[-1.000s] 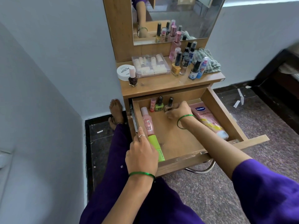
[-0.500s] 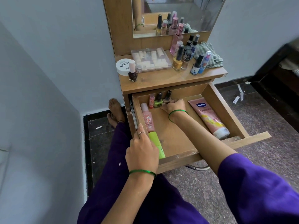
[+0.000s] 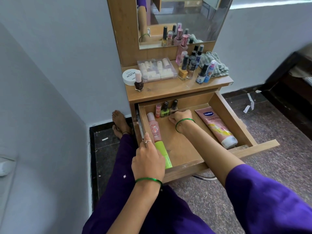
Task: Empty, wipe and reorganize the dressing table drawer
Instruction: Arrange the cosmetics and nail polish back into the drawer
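The wooden drawer point(image 3: 236, 122) is pulled out under the dressing table. At its back stand a small pink bottle point(image 3: 158, 110), a green nail polish point(image 3: 164, 110) and a brown nail polish point(image 3: 174, 105). My right hand point(image 3: 180, 118) reaches to the back, its curled fingers pinching the base of the brown nail polish. A pink bottle point(image 3: 153, 129) and a green tube point(image 3: 166, 159) lie along the left wall. A pink Vaseline tube point(image 3: 216, 127) lies on the right. My left hand point(image 3: 148, 159) grips the drawer's left wall near the front, partly covering the green tube.
The tabletop point(image 3: 168, 89) carries a white jar point(image 3: 129, 76), a dark nail polish point(image 3: 138, 81), a clear box point(image 3: 157, 70), several bottles point(image 3: 190, 65) and a checked cloth point(image 3: 214, 63). A mirror point(image 3: 182, 19) stands behind. My foot point(image 3: 119, 120) lies left of the table; dark furniture point(image 3: 287, 92) stands right.
My right hand has slid the brown nail polish left and back, up against the green one. My left hand has stayed on the drawer's left wall.
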`<state>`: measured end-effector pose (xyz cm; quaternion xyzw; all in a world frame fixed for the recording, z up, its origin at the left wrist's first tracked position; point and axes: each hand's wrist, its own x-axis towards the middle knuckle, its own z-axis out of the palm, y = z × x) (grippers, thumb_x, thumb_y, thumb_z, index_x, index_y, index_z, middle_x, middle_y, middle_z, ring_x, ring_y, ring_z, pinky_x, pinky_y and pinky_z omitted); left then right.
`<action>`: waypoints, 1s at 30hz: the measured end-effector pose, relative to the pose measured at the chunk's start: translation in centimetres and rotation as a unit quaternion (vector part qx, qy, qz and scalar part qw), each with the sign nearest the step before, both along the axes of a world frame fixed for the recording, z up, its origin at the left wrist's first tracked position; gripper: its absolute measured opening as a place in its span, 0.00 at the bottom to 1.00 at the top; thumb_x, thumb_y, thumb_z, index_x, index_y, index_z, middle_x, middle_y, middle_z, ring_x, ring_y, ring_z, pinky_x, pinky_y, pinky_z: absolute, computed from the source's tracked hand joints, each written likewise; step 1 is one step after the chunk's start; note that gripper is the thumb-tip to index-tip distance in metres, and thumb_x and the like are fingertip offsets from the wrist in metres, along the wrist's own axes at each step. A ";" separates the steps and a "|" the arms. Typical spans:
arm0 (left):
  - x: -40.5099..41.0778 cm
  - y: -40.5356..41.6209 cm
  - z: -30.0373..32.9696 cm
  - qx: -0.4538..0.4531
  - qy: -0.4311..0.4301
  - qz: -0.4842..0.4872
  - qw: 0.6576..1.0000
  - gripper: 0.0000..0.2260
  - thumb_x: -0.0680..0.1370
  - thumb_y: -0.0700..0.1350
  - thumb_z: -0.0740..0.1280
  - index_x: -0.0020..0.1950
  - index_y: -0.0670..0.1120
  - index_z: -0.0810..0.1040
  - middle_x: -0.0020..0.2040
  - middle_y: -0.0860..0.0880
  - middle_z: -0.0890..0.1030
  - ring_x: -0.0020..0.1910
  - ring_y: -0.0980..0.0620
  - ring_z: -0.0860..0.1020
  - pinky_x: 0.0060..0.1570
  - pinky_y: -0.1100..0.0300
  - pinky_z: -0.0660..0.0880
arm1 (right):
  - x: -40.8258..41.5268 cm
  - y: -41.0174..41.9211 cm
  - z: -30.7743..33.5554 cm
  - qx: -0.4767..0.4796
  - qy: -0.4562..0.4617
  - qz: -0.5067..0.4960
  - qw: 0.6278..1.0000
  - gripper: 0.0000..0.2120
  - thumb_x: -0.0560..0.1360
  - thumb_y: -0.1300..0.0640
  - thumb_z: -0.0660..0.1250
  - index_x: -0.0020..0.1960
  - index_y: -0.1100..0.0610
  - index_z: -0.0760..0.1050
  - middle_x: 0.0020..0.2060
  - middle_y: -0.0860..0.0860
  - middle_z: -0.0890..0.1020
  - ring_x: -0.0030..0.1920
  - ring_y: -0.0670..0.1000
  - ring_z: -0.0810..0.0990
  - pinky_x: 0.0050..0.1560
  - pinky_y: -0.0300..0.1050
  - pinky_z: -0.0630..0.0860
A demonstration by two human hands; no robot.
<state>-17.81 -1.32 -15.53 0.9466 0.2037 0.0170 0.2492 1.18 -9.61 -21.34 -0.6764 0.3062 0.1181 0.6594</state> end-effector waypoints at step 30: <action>-0.4 0.4 -0.1 0.020 -0.010 -0.026 0.999 0.23 0.80 0.46 0.53 0.75 0.45 0.56 0.72 0.47 0.65 0.61 0.49 0.73 0.52 0.55 0.76 | 7.1 -1.8 16.3 -0.536 -0.292 0.247 0.752 0.04 0.69 0.66 0.67 0.44 0.63 0.76 0.42 0.60 0.80 0.45 0.58 0.80 0.38 0.44 0.72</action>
